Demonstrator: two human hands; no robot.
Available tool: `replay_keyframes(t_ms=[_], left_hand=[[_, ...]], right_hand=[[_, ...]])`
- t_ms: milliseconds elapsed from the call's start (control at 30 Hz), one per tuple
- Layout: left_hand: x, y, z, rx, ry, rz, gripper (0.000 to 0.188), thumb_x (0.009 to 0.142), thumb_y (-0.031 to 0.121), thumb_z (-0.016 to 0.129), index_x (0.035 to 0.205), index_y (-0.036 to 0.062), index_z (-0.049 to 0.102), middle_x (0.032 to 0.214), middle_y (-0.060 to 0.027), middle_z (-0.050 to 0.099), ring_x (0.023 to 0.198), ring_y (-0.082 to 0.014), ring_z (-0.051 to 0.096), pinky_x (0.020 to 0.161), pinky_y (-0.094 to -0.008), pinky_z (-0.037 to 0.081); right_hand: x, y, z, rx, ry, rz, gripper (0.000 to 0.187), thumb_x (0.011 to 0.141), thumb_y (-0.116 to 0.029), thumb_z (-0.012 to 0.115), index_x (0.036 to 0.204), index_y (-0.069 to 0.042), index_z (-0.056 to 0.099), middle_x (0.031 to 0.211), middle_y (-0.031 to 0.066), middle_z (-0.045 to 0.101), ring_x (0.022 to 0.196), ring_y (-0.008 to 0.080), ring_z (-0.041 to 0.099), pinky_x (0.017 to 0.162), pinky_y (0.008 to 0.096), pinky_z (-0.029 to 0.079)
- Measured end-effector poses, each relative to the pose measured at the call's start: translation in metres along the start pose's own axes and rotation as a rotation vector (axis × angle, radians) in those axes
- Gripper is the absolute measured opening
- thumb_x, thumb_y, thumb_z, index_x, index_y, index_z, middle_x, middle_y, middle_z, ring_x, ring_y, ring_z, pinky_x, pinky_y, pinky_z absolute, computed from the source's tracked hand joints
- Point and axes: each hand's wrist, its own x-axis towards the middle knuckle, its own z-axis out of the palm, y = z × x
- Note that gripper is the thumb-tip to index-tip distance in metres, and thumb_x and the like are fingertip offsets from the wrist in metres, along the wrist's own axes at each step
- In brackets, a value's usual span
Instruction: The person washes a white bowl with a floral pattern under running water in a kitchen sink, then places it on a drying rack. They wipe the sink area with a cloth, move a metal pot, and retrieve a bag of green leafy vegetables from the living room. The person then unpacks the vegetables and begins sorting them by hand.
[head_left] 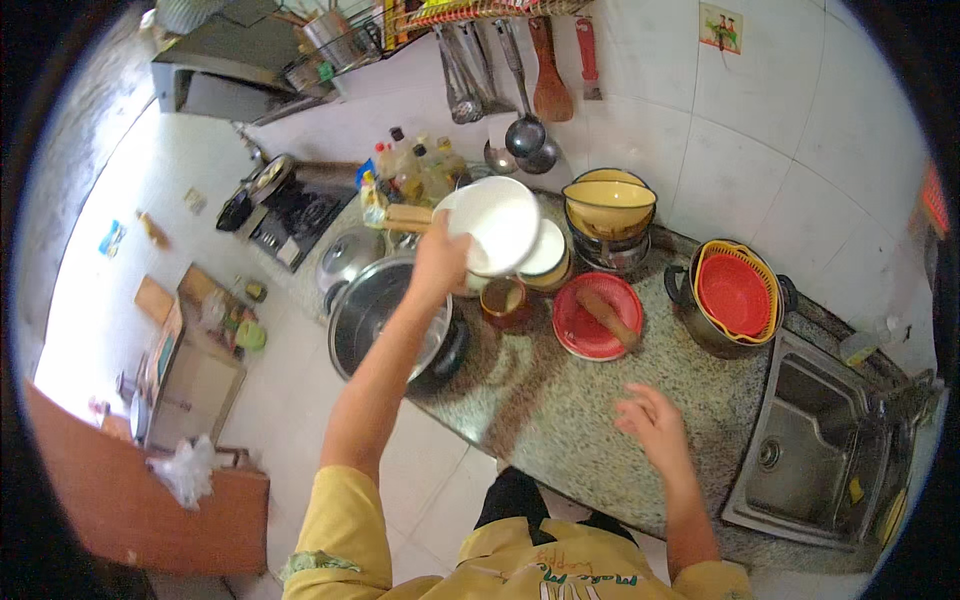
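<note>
My left hand (pixel 440 262) is closed on the rim of a white bowl (pixel 497 222), tilted and lifted over the back of the counter. Beneath it stand another white bowl (pixel 547 250) and a small brown cup (pixel 506 300). My left forearm passes over a large steel pot (pixel 360 325). Above the counter's front part, my right hand (pixel 655 430) is empty with its fingers apart. Beyond that hand lies a red plastic basin (pixel 567 330) with a wooden pestle-like stick (pixel 606 318) across it.
At the right are a dark pot (pixel 715 335) holding a red colander (pixel 735 293) and a steel sink (pixel 800 450). Stacked yellow bowls (pixel 610 205) stand by the wall. Bottles (pixel 415 170) crowd the back left, near a gas stove (pixel 305 215). Ladles (pixel 525 137) hang above.
</note>
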Motion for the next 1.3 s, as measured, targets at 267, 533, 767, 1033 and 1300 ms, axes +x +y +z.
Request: replay_keyframes(t_ms=[267, 533, 767, 1033, 1300], left_hand=[[0.099, -0.051, 0.049, 0.437, -0.223, 0.213, 0.031, 0.072, 0.008, 0.043, 0.1, -0.004, 0.046, 0.08, -0.024, 0.058, 0.076, -0.0382, 0.057, 0.068, -0.0426, 0.045], [0.122, -0.038, 0.11, 0.769, -0.606, 0.525, 0.026, 0.074, 0.005, 0.046, 0.098, 0.005, 0.055, 0.092, -0.0158, 0.059, 0.085, -0.0304, 0.058, 0.072, -0.0384, 0.047], [0.143, -0.045, 0.135, 0.883, -0.739, 0.564, 0.02, 0.074, 0.006, 0.05, 0.089, 0.0034, 0.062, 0.095, -0.014, 0.06, 0.089, -0.0284, 0.058, 0.073, -0.037, 0.048], [0.123, -0.058, 0.151, 0.917, -0.39, 0.604, 0.012, 0.068, 0.011, 0.054, 0.072, 0.0086, 0.065, 0.074, -0.0093, 0.063, 0.07, -0.0245, 0.062, 0.059, -0.0349, 0.05], [0.082, -0.035, 0.05, 0.453, -0.33, 0.534, 0.028, 0.07, 0.021, 0.062, 0.09, 0.0038, 0.053, 0.094, -0.0127, 0.052, 0.09, -0.0301, 0.051, 0.072, -0.0379, 0.045]], right_hand=[[-0.029, 0.047, 0.056, 0.119, 0.617, 0.175, 0.019, 0.084, -0.013, 0.048, 0.097, 0.0, 0.053, 0.077, 0.0122, 0.06, 0.062, 0.0162, 0.058, 0.057, 0.0267, 0.048], [-0.051, 0.044, 0.086, -0.004, 0.778, 0.127, 0.02, 0.084, -0.014, 0.049, 0.096, 0.001, 0.053, 0.078, 0.011, 0.059, 0.066, 0.0171, 0.059, 0.056, 0.0266, 0.049], [-0.079, 0.058, 0.074, 0.002, 0.905, 0.16, 0.02, 0.084, -0.015, 0.049, 0.096, 0.001, 0.053, 0.078, 0.0104, 0.059, 0.064, 0.0164, 0.058, 0.056, 0.0267, 0.049], [-0.076, 0.07, 0.067, -0.055, 0.837, 0.149, 0.022, 0.084, -0.017, 0.049, 0.095, 0.002, 0.053, 0.077, 0.0104, 0.059, 0.062, 0.0159, 0.057, 0.057, 0.0267, 0.048], [-0.003, 0.033, 0.084, -0.192, 0.658, 0.141, 0.025, 0.084, -0.019, 0.05, 0.096, 0.002, 0.054, 0.076, 0.0089, 0.058, 0.063, 0.0144, 0.056, 0.059, 0.0268, 0.047]])
